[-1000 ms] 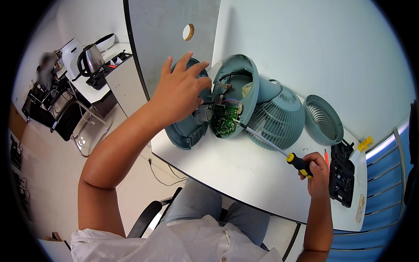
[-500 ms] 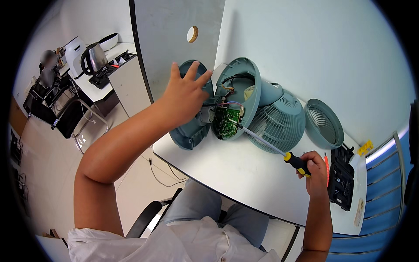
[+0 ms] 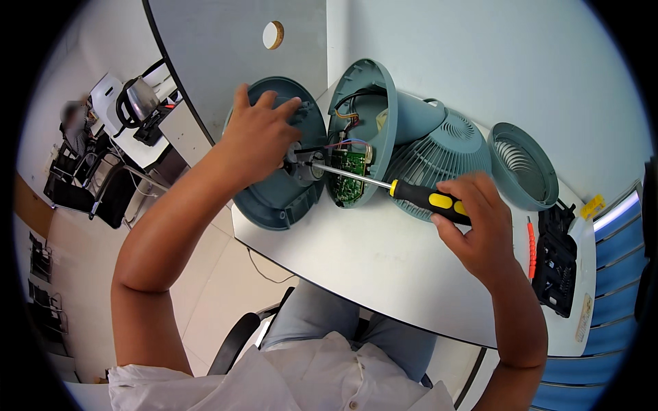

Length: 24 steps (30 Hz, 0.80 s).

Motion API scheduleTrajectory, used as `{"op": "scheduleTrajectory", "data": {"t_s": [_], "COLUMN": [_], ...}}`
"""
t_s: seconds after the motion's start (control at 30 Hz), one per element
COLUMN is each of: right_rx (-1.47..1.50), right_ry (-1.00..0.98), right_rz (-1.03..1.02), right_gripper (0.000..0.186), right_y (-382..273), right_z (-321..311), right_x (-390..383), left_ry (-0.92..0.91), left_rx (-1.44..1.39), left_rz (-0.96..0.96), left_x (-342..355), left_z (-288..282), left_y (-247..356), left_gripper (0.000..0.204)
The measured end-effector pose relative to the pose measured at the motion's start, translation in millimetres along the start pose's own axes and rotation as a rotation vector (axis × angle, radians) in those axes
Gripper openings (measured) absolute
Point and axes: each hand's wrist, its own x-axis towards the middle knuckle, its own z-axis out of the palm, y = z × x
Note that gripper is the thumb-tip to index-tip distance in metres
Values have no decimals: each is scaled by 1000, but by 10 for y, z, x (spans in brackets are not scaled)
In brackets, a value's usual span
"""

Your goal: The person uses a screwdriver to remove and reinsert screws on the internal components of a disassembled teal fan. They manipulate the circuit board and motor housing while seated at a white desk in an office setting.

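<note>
My left hand [image 3: 264, 133] rests with fingers spread over the blue-green round cover [image 3: 274, 205], which stands tilted at the table's left end; its thumb is hidden. My right hand [image 3: 483, 222] grips a black-and-yellow screwdriver [image 3: 421, 196] by the handle's end. The screwdriver's shaft points left, and its tip meets a grey cylindrical part [image 3: 307, 168] inside the cover. Beside that, an opened fan base shell [image 3: 387, 130] shows a green circuit board [image 3: 348, 177] and several coloured wires. Wires run between shell and grey part. The fan's slatted grille [image 3: 445, 154] lies to the right.
A blue-green ring [image 3: 528, 168] leans near the wall. At the right of the table [image 3: 384, 274] are a black tool case [image 3: 555, 264], a red slim tool [image 3: 531, 250] and a yellow piece [image 3: 591, 207]. Far left, a kettle [image 3: 142, 99] and a seated person [image 3: 75, 130].
The screwdriver has moved left and up, its tip going from beside the circuit board to the grey part. My left hand has lowered onto the cover, which is turned more toward me.
</note>
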Motion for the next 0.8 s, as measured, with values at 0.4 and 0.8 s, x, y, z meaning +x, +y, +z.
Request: {"op": "scheduleTrajectory", "data": {"t_s": [0.4, 0.8], "right_rx": [-139, -204], "right_ry": [93, 9], "right_rz": [-209, -203], "right_gripper": [38, 39], "right_y": [20, -4], "right_z": [76, 47], "right_x": [328, 434], "left_ry": [32, 138], "left_rx": [-34, -27], "left_rz": [-33, 5], "left_x": [43, 36], "left_z": [3, 30], "left_y": [77, 73], "left_gripper": [38, 31]}}
